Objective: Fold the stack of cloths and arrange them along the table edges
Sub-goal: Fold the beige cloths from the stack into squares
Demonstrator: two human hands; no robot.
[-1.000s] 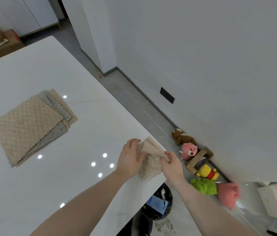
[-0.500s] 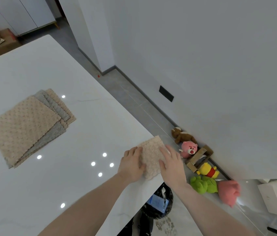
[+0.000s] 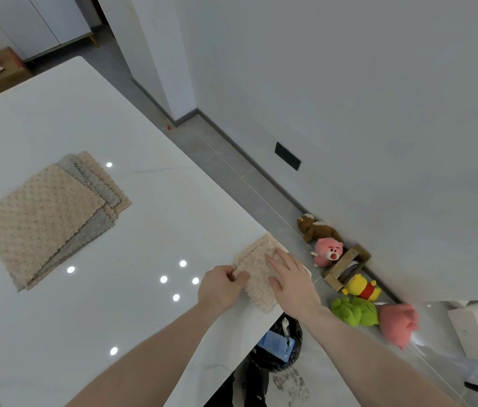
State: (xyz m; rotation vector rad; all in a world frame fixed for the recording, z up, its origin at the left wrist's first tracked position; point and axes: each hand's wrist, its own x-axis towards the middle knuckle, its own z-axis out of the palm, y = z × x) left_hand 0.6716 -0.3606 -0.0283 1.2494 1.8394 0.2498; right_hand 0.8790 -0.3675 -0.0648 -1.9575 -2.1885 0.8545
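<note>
At table corner, hands [image 3: 261, 282] partly cover folded cloth [image 3: 257, 261].

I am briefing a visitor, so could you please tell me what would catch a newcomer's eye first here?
First, the two hands at the white table's near right corner: the right hand lies flat on a folded beige cloth while the left hand pinches its edge. Next, the stack of cloths further left on the table. Lastly, bright plush toys line the wall on the floor.

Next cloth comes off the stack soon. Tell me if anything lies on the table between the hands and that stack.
Nothing visible does. The left hand and right hand rest on the folded cloth at the table edge; bare tabletop runs from there to the stack.
</note>
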